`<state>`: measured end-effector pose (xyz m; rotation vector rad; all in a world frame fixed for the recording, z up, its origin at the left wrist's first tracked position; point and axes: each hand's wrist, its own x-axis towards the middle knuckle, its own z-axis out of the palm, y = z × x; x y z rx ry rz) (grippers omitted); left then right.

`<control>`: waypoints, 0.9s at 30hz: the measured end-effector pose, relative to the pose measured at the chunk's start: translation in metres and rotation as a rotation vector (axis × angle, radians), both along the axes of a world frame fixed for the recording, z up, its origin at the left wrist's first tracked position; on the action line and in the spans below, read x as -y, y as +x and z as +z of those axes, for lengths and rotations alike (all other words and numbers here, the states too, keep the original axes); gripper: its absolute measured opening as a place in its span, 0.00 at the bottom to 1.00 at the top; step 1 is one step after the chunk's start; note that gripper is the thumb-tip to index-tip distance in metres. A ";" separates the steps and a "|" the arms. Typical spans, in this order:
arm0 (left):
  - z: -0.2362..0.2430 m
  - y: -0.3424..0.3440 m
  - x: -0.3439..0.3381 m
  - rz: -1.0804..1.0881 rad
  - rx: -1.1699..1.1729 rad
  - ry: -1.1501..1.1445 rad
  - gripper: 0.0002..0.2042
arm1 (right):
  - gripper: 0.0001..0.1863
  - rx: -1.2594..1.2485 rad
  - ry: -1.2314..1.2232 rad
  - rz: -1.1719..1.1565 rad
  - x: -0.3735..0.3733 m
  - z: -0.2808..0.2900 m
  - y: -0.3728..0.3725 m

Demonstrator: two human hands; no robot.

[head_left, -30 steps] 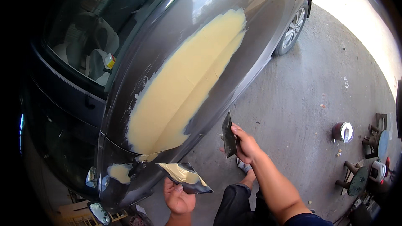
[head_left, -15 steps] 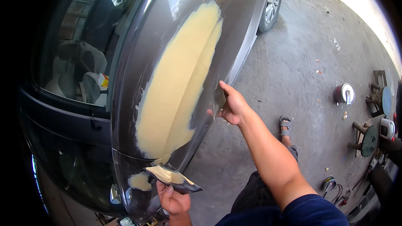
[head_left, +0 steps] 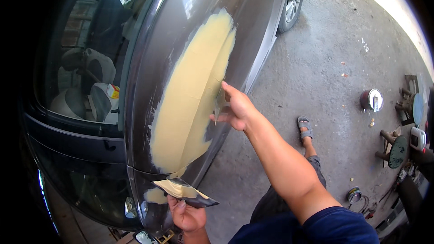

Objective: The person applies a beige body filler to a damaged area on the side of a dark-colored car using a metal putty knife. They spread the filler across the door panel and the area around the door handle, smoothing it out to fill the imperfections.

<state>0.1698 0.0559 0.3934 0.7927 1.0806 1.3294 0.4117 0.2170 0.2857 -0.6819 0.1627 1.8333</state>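
A long patch of cream-coloured body filler (head_left: 190, 95) covers much of the dark car door panel (head_left: 156, 49). My right hand (head_left: 237, 110) is closed on a thin, flat spreader (head_left: 219, 103), held edge-on against the right border of the patch. Below, my left hand (head_left: 187, 214) grips a dark, flat mixing board (head_left: 201, 202) by its near edge. Soft filler (head_left: 177, 189) lies heaped and smeared on that board. Past the panel seam, a smaller filler patch (head_left: 155, 195) is partly hidden behind the board.
The car's side window (head_left: 86, 63) lies to the left, and a wheel (head_left: 294, 0) at the far end. On the concrete floor to the right stand a round tin (head_left: 372, 100), low stools (head_left: 393, 151) and a white jug (head_left: 417, 138). My sandalled foot (head_left: 305, 128) is beside the car.
My right hand has moved left with the spreader, from beside the panel's lower edge onto the filler's right border. My left hand and the board stay almost where they were.
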 end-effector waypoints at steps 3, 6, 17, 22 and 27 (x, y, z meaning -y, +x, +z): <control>0.003 0.005 -0.002 -0.032 0.005 0.012 0.30 | 0.27 -0.049 0.023 -0.006 0.001 0.007 -0.006; 0.006 0.009 -0.003 -0.040 0.018 0.012 0.30 | 0.29 -0.062 0.059 0.028 0.004 0.018 -0.009; 0.014 0.012 -0.003 -0.107 0.028 0.074 0.25 | 0.28 -0.123 0.113 0.031 0.017 0.058 -0.020; 0.017 0.016 -0.007 -0.141 0.026 0.089 0.27 | 0.29 -0.124 0.103 0.014 0.028 0.068 -0.014; 0.015 0.018 -0.011 -0.135 -0.002 0.075 0.27 | 0.30 0.016 0.225 0.068 0.082 0.056 0.013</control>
